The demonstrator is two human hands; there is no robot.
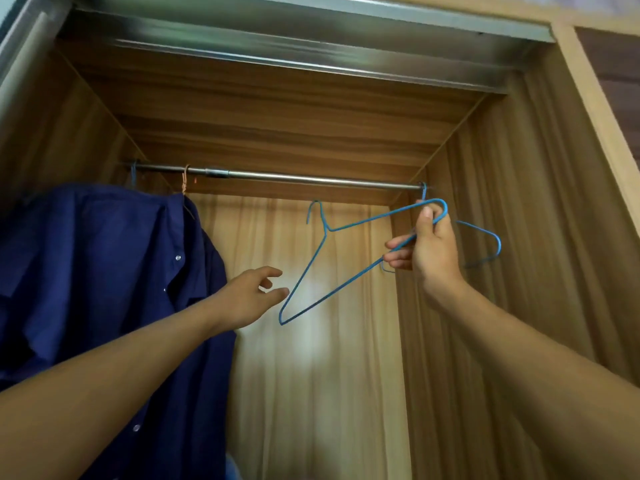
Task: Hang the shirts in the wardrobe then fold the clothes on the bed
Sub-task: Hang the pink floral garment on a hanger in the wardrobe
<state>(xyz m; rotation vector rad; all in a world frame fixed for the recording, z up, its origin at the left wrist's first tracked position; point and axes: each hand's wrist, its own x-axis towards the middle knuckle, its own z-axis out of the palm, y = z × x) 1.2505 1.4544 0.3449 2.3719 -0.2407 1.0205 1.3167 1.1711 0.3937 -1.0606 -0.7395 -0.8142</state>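
Note:
A blue wire hanger [349,225] is off the metal rail [311,177], tilted, with its hook pointing up at the middle of the wardrobe. My right hand [427,249] grips one end of it below the rail's right end. My left hand [251,294] reaches toward the hanger's lower corner with fingers apart, just short of touching it. A dark blue buttoned shirt [104,271] hangs on the rail at the left. A second blue hanger [485,237] hangs from the rail's right end, partly behind my right hand.
The wooden wardrobe's right side wall [502,237] stands close behind my right hand. An orange hook [186,181] and a blue hook [133,173] sit on the rail above the shirt. The back panel [311,341] lies behind an open stretch of rail.

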